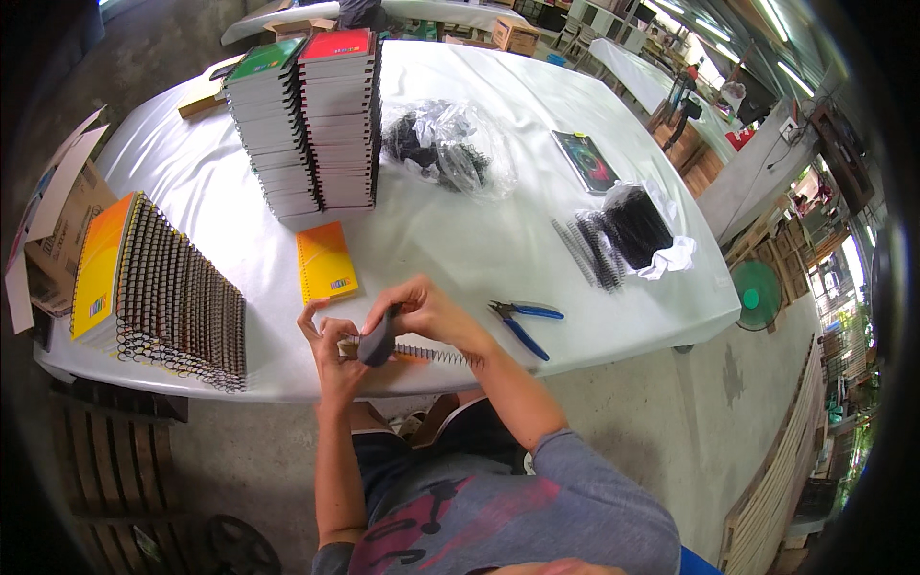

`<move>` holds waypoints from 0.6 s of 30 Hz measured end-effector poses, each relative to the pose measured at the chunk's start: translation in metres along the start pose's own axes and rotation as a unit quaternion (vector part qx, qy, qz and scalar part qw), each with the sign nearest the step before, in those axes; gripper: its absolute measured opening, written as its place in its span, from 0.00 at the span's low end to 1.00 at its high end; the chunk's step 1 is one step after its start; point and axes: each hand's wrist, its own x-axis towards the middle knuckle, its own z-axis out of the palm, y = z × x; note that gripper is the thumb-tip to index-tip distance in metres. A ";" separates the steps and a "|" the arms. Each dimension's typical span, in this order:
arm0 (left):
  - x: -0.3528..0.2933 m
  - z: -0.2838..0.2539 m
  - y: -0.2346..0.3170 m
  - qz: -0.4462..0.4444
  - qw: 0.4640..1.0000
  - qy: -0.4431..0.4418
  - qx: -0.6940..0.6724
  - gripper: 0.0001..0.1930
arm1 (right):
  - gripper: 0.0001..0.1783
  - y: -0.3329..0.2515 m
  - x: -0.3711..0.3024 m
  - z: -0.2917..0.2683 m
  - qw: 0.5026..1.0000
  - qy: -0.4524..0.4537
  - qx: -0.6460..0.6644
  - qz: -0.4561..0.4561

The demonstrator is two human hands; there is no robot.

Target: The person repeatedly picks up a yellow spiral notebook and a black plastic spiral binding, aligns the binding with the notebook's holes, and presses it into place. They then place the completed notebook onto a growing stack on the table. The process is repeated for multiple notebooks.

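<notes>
White cloth covers the table [479, 240] in the head view. We note two bare hands working near its front edge. Our right hand [426, 311] has its fingers closed on the upper part of a dark curved piece [380, 342]. Our left hand [337, 355] sits at the left side of that piece, fingers bent; we cannot tell how firmly it grips. A dark wire coil [446, 357] extends from behind the piece to the right, ending near the right wrist.

Just beyond the left hand we record a yellow-orange notebook [328, 259], lying flat. Right of the hands lie blue-handled pliers [524, 337], handles spread. At far left we log a coil-bound stack [172, 297] with an orange cover on top, beside a cardboard box [72, 216]. Behind stand two tall stacks, one topped green [268, 115], one topped red [337, 115]. Further right: a clear plastic bag [450, 144] holding black material, a dark booklet [586, 161] and bundled black coils [637, 225].
</notes>
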 end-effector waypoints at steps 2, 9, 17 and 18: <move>0.000 0.000 0.004 -0.019 1.000 -0.001 -0.018 0.32 | 0.12 0.007 0.002 -0.002 0.998 0.010 -0.053 0.029; 0.001 0.003 -0.005 0.015 1.000 0.022 0.015 0.48 | 0.11 0.009 0.005 0.003 0.996 0.001 -0.078 -0.032; -0.002 0.005 -0.013 -0.048 0.997 0.011 -0.058 0.49 | 0.12 0.014 0.013 0.002 0.998 0.011 -0.065 0.017; -0.003 0.005 -0.013 -0.068 0.994 0.004 -0.079 0.49 | 0.12 0.017 0.013 0.003 0.995 0.015 -0.102 0.015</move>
